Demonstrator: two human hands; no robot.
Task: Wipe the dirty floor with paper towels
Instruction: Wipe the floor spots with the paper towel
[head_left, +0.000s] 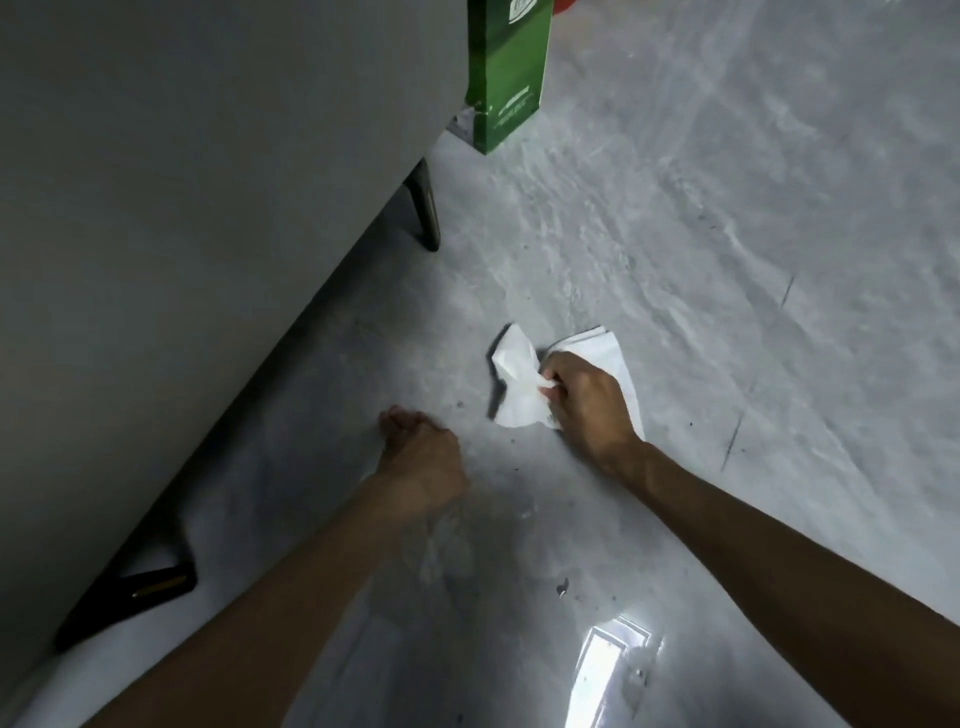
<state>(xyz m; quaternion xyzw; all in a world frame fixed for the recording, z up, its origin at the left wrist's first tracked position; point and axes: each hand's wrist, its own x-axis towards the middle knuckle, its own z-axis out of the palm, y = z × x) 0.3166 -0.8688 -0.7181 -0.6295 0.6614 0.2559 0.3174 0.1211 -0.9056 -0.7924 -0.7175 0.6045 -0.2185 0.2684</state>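
Both hands reach the floor (727, 260), right hand (582, 400) gripping the paper towel (519, 374), left hand (421, 452) curled empty nearby.

Probably a room in a home: grey furniture (208, 208) on dark slanted legs (427, 208), a glossy grey floor (727, 208), and a green package (506, 73).

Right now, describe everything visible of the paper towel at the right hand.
The paper towel is white, thin and soft-looking. Its left part is crumpled and bunched; a flatter, layered part spreads behind the right hand, which pinches the bunch and covers its middle. It lies on the grey floor. One sheet or two, I cannot tell.
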